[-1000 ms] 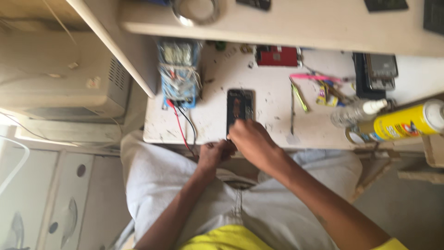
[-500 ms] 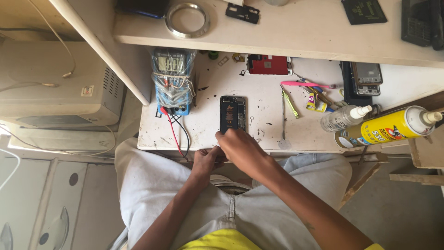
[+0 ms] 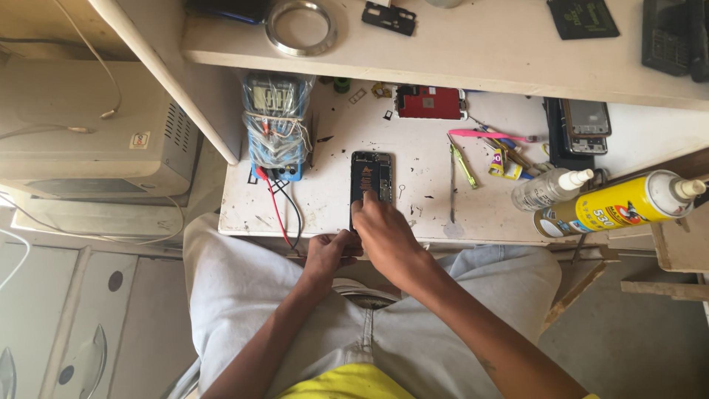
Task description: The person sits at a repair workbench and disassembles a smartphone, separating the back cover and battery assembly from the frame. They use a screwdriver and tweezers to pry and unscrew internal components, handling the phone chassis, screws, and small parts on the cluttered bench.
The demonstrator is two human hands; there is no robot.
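Head cam is looking straight down at my lap and a white desk [image 3: 325,199]. I'm sitting at its near edge w/ both hands together at that edge. My right hand [image 3: 384,236] is reaching onto an opened phone [image 3: 370,185], fingertips pressing on the phone's near end; can't tell if anything is pinched between them. My left hand [image 3: 329,255] is sitting just beside it, fingers curled at the desk's near edge, touching the right hand; what it's gripping, if anything, is hidden. The phone is lying flat, back off, insides showing, roughly mid-desk and running lengthwise from the near edge toward the far side.

Toward the desk's left edge a blue multimeter [image 3: 275,122] wrapped in plastic is lying, its red and black leads [image 3: 284,210] trailing over the near edge. By the far edge a red phone part [image 3: 430,102] is resting. Right of the phone, well apart, a green-handled tool [image 3: 464,164] and a pink tool [image 3: 491,135] are lying. At the right edge a clear spray bottle [image 3: 548,190] is lying beside a yellow spray can [image 3: 617,210]. A shelf [image 3: 480,52] above the desk is carrying a metal ring [image 3: 301,27].
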